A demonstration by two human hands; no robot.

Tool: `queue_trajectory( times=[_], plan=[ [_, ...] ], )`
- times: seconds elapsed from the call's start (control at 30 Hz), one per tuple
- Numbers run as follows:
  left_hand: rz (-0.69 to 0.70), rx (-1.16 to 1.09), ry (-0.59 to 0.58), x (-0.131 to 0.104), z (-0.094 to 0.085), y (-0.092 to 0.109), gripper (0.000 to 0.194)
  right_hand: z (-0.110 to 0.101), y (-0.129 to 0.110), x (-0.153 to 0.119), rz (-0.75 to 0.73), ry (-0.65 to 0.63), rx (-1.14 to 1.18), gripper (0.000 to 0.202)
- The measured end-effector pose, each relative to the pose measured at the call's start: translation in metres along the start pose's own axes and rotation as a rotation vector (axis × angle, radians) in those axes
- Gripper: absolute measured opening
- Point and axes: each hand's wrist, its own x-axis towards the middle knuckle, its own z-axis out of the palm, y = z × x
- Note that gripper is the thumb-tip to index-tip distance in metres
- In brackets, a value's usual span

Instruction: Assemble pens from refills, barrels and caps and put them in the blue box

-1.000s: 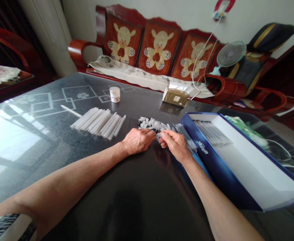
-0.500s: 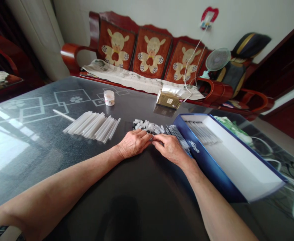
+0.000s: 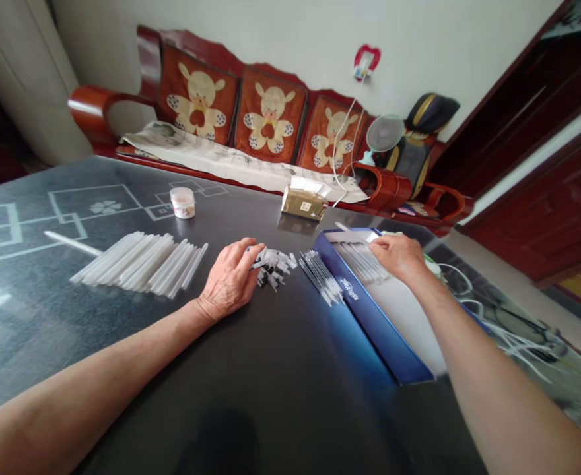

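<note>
My right hand is over the blue box with its fingers pinched on a slim whitish pen, which points to the far left. Below it, a row of pens lies inside the box. My left hand rests at the left edge of a small heap of white and black pen caps. Its fingers are bent together at the heap; what they pinch is hidden. Between heap and box lie several thin pen refills. White pen barrels lie side by side at the left.
A small white tub stands behind the barrels, and a tissue pack sits at the table's far edge. White cables lie right of the box. A wooden sofa and a small fan are beyond the table.
My hands have parted from their meeting point at the caps. The right has moved right and over the box with a pen; the left stays by the heap. The view has shifted rightward.
</note>
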Motion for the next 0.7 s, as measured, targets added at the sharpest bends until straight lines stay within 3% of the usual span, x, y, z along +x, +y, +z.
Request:
queue_trajectory(
  times=[0.07,0.13,0.27,0.37,0.5,0.6,0.7],
  plan=[
    [-0.002,-0.002,-0.015,-0.001,0.002,-0.002,0.039,0.016,0.034,0.009,0.129,-0.067,-0.024,0.019],
    [-0.003,-0.007,-0.04,-0.002,0.003,-0.003,0.034,0.034,0.057,0.012,0.168,-0.063,-0.025,0.018],
    [-0.005,-0.006,-0.076,-0.003,0.003,-0.004,0.032,0.064,0.075,0.012,0.207,-0.008,0.051,0.02],
    [-0.001,-0.013,-0.077,-0.002,0.003,-0.003,0.031,0.073,0.074,0.013,0.265,-0.085,0.042,0.02],
    [-0.006,-0.015,-0.083,-0.002,0.003,-0.002,0.029,0.071,0.069,0.015,0.29,-0.152,0.035,0.019],
    [-0.001,-0.004,-0.099,-0.003,0.003,-0.002,0.028,0.057,0.06,0.02,0.262,-0.126,0.056,0.019],
    [0.01,0.02,-0.138,-0.003,0.002,-0.002,0.027,0.034,0.03,0.02,0.209,-0.052,0.106,0.017]
  ],
)
